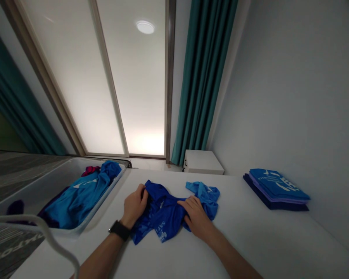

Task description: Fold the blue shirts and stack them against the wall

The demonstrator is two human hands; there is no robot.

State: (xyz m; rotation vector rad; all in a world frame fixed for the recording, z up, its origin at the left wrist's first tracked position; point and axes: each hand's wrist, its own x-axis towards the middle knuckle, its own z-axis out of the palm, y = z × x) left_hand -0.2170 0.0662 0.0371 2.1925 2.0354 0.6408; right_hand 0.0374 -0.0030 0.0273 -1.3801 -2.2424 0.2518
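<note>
A crumpled blue shirt (167, 217) with pale printed lettering lies on the white table (163, 263). Its lighter blue part (206, 195) is bunched at the right, beyond my right hand. My left hand (136, 204), with a black watch on the wrist, pinches the shirt's upper left edge. On the other side, my right hand (196, 215) has its fingers closed on the cloth near the upper right. The fabric between the hands is wrinkled, and some fingertips are hidden in it.
At the left stands a white bin (61, 170) holding blue, dark and red clothes (78, 197). A pale curved tube (46, 232) crosses in front of it. Folded clothes (276, 188) are stacked at the right by the wall. A white cabinet (203, 162) stands behind the table.
</note>
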